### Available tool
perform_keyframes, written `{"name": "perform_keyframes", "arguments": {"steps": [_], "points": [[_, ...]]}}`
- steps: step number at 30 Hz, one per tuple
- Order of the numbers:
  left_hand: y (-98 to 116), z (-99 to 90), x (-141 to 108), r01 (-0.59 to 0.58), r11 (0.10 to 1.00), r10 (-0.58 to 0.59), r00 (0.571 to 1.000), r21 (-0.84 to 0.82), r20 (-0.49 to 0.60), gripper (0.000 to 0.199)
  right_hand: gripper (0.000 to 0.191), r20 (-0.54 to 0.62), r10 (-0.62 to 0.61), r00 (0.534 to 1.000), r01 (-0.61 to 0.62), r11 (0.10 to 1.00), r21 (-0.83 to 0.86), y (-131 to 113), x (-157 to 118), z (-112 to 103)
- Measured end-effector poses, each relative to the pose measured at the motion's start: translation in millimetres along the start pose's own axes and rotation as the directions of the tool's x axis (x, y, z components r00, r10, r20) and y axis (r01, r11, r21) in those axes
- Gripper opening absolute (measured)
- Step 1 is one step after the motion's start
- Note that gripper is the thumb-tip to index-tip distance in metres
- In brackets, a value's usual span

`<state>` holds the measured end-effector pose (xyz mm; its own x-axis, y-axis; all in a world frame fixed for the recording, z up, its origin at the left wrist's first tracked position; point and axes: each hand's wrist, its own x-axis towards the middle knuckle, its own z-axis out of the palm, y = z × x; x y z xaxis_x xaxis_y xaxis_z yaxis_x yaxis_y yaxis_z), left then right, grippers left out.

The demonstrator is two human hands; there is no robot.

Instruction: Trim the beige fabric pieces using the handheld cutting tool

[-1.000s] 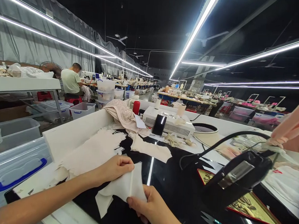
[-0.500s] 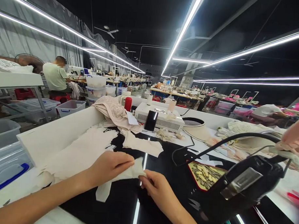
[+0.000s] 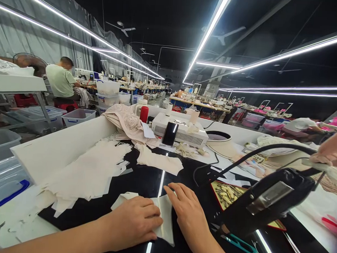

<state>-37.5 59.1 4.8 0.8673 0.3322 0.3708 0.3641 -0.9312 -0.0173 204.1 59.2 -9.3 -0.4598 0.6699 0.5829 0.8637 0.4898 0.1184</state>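
Left hand [image 3: 139,219] presses cloth [image 3: 168,227], right hand [image 3: 191,213] beside, fingers unclenched; pillar sign [image 3: 211,88] seems illegible.

Your head camera is looking forward and down, catching your left hand [image 3: 136,222] and right hand [image 3: 191,213] close, skimming the black tabletop [image 3: 144,183], reaching distant workbenches [image 3: 208,106]

A dark phone [image 3: 170,133] is stood upright before a white vented box [image 3: 188,136], near which a white thread cone [image 3: 169,109] and a red thread spool [image 3: 144,114] are set. Toward the right, a red-rimmed tray [image 3: 278,223] of what look like peanuts [image 3: 227,194] is partly hidden by a black device [image 3: 269,204] (teal-handled snips [image 3: 243,246] are seen just below). Farther back, clear plastic bins [image 3: 107,89] are stacked near a seated person [image 3: 59,81], and the hall is lit by long tube lights [image 3: 208,37].
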Motion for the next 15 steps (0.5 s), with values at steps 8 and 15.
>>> {"name": "perform_keyframes", "arguments": {"steps": [8,15], "points": [[3,-6.2,-8,-0.021,1.000,0.020,0.999,-0.007,-0.037,0.028,0.037,-0.046,-0.087,0.995,0.082,0.992,-0.101,-9,1,-15],[4,-12.4,-12,-0.049,0.999,0.048,0.997,-0.012,-0.067,0.032,0.041,-0.428,-0.155,0.890,0.138,0.988,-0.070,-10,-19,-85]]}}
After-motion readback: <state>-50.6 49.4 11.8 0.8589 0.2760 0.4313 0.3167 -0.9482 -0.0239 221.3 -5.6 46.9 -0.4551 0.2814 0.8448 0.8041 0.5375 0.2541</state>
